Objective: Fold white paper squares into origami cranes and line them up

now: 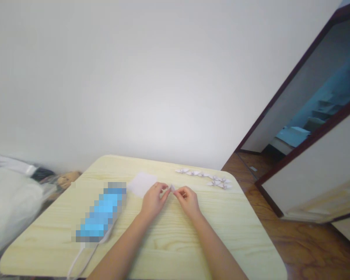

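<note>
**Between the fingers (164,188), a small paper piece (172,188) part-folded**

At the middle of the pale wooden surface (169,249), the left hand (153,200) and the right hand (189,200) meet tip to tip. The fingers of both are pressed together on the small paper piece, pinching it from either side just above the surface. It is too small to make out its shape; it reads only as a whitish, creased scrap.

Judging by how things lie, the folding looks well under way but not finished. Beyond the fingers and off to the right, a row of folded paper figures (205,177) lies in a loose line. There are ten or so, each pointed and winged, white with faint darker edges, and they look done. Just beyond the left fingers lies a flat stack of white sheets (141,183), matte, squarish and unfolded, which suggests paper not yet used. The piece in hand seems to be somewhere in its middle folds.

To the left of the fingers lies a long blue object (102,212), blurred so that what it is cannot be told. A thin white cord (84,252) trails from near its end toward the near edge. The surface itself is smooth, yellowish wood grain with rounded corners. Farther left, off the surface, sits a soft white bundle (8,206). Far to the right are a dark-framed doorway (294,77) and a glossy brown wood floor (294,249).
</note>
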The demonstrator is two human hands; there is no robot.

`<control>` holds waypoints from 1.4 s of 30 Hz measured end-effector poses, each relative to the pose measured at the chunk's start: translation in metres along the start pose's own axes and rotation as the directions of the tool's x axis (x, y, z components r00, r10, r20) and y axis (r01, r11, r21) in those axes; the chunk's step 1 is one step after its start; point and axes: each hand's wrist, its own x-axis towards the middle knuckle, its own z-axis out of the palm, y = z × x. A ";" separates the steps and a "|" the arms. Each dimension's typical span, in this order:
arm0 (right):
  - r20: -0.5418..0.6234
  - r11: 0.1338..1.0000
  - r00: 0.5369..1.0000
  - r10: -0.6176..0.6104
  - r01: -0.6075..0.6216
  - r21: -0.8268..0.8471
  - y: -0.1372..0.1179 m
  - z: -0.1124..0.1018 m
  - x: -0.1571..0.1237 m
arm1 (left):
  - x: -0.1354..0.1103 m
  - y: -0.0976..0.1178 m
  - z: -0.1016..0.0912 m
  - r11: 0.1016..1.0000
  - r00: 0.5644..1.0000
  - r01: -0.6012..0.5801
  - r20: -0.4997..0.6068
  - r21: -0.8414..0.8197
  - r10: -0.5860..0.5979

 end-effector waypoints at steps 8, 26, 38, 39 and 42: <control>-0.054 0.996 0.995 0.083 -0.080 0.042 0.005 0.001 0.003 | 0.003 -0.005 0.000 0.999 0.999 0.038 0.028 0.010 -0.039; -0.064 0.991 0.990 0.127 -0.124 0.049 0.008 -0.004 0.006 | 0.013 -0.011 -0.004 0.824 0.920 0.391 0.189 -0.410 -0.342; 0.116 0.935 0.990 0.081 -0.116 0.336 0.005 -0.006 0.006 | 0.008 -0.011 0.001 0.973 0.995 -0.001 -0.098 -0.232 -0.022; 0.108 0.927 0.988 0.112 -0.143 0.346 0.005 -0.007 0.007 | 0.007 -0.009 0.001 0.977 0.995 -0.064 -0.082 -0.202 0.048; 0.078 0.927 0.980 0.183 -0.198 0.318 0.010 -0.006 0.009 | 0.005 -0.006 0.001 0.971 0.982 -0.184 -0.072 -0.153 0.175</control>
